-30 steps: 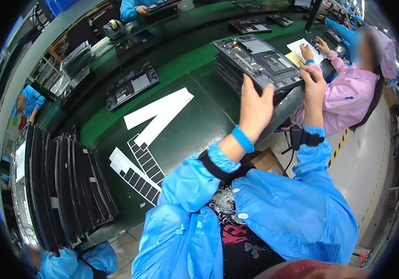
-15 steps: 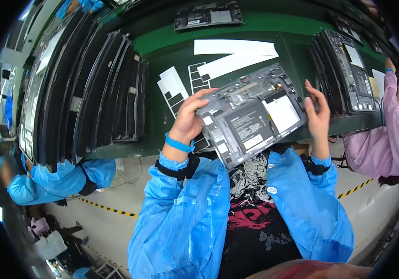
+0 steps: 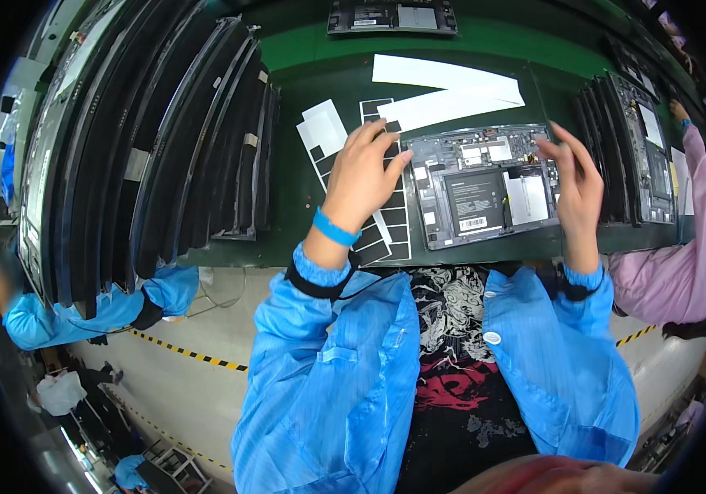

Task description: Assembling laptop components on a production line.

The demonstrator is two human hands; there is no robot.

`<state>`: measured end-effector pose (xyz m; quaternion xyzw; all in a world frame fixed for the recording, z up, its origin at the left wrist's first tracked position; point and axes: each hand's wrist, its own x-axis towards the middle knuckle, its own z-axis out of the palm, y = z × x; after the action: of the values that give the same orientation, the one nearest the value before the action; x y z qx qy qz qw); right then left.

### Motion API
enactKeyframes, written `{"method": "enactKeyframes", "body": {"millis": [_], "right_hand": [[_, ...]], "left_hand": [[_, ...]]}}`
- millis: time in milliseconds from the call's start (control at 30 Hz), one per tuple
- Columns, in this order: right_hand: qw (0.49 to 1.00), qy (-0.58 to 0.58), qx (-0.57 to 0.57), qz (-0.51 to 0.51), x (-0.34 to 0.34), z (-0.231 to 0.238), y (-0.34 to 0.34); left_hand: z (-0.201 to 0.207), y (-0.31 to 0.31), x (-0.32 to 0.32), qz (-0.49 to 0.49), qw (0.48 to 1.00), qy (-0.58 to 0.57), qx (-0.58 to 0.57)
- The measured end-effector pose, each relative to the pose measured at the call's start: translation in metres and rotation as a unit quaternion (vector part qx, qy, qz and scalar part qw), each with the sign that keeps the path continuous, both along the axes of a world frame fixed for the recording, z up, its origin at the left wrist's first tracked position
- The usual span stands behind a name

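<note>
An opened tablet-like device [image 3: 485,185] lies on the green bench in front of me, its inside facing up. It has a grey frame, a black battery [image 3: 475,202], a silver plate beside that and a circuit board along the far side. My right hand [image 3: 582,185] is at the device's right edge, thumb and fingers apart near its far right corner; I cannot tell whether they touch it. To the left of the device, my left hand [image 3: 357,177] reaches over a sheet of black rectangular stickers [image 3: 397,216], fingers spread and holding nothing visible. The hand hides part of that sheet.
Tall rows of upright dark panels [image 3: 164,148] fill the left side. More panels and an opened device [image 3: 649,148] stand at right. White paper strips [image 3: 452,95] lie behind my device, with another opened device [image 3: 392,16] beyond. A person's pink sleeve [image 3: 657,276] is at far right.
The device, held tilted between both hands before, now lies flat on the bench. My left hand has let go and moved away from it over the sticker sheet. The view has shifted slightly.
</note>
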<state>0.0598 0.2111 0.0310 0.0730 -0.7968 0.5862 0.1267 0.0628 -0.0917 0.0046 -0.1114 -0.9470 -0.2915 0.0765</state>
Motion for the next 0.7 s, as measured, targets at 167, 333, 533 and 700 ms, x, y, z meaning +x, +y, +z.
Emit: {"method": "enactKeyframes", "body": {"millis": [167, 333, 533, 700], "right_hand": [[0.966, -0.154, -0.053, 0.201, -0.08, -0.008, -0.092], [0.951, -0.203, -0.038, 0.229, -0.11, -0.051, -0.116], [0.975, -0.12, 0.111, 0.147, -0.102, -0.041, -0.127], [0.977, -0.114, 0.069, 0.165, -0.107, -0.053, -0.126]], "left_hand": [[-0.035, -0.007, -0.024, -0.02, 0.994, -0.026, -0.106], [-0.033, -0.009, -0.026, -0.046, 0.989, -0.05, -0.134], [-0.032, -0.014, -0.026, -0.062, 0.987, -0.071, -0.129], [-0.033, -0.015, -0.028, -0.064, 0.986, -0.077, -0.133]]}}
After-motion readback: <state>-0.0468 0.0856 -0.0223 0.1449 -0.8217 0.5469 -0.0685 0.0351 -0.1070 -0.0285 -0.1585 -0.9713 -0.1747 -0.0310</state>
